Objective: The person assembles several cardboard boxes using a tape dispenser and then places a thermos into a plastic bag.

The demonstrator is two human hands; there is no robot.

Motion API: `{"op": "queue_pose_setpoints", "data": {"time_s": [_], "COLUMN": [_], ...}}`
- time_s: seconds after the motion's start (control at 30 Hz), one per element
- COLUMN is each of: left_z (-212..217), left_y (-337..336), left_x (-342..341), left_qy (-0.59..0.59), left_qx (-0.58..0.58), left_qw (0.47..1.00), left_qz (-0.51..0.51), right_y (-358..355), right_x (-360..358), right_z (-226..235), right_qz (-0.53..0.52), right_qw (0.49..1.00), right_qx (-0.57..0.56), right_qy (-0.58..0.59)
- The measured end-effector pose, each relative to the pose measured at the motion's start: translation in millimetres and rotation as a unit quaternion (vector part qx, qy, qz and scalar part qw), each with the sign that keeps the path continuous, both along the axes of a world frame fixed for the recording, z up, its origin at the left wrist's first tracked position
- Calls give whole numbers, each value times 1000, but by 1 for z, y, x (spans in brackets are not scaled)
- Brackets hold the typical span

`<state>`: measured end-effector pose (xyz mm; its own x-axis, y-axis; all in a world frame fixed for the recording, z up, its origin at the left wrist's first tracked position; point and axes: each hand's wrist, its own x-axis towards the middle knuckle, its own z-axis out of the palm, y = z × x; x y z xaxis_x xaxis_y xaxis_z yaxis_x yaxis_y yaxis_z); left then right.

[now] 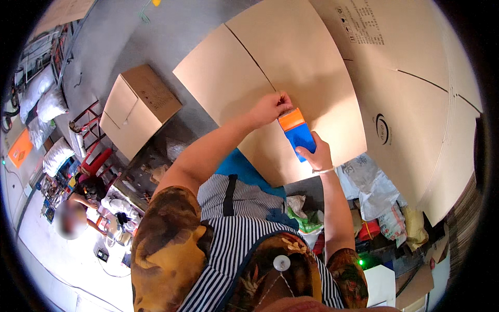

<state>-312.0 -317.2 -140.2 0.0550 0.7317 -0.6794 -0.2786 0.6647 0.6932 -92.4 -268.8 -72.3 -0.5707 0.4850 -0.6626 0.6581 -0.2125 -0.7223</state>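
Head view: over the brown carton (312,57), the right hand (321,154) has its grip around a blue-and-orange box (298,136); the left hand (270,108) bunches fingers at its orange end, hold unclear. Work there looks unfinished; whether that end is closed, I cannot tell.

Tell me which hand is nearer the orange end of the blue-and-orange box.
Left. The left hand is right at the orange end; the right hand holds the blue part, farther down the box.
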Motion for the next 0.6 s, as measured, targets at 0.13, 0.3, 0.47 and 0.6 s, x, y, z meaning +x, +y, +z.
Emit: {"op": "queue_pose_setpoints", "data": {"time_s": [0.13, 0.3, 0.47, 0.6], "left_z": [9, -3, -43, -65], "left_y": [16, 79, 86, 88], "left_x": [-50, -218, -298, -297], "left_qy": [200, 562, 602, 601], "left_qx": [80, 225, 242, 215], "left_qw": [973, 795, 759, 766], "left_qz": [-85, -40, -65, -68], "right_y": [2, 22, 34, 35], "right_x": [-25, -80, -148, -153], "right_z": [21, 15, -8, -18], "right_qz": [17, -12, 23, 34], "right_qw": [998, 997, 991, 989], "right_qx": [52, 57, 119, 118], "right_qy": [-38, -41, -58, -88]}}
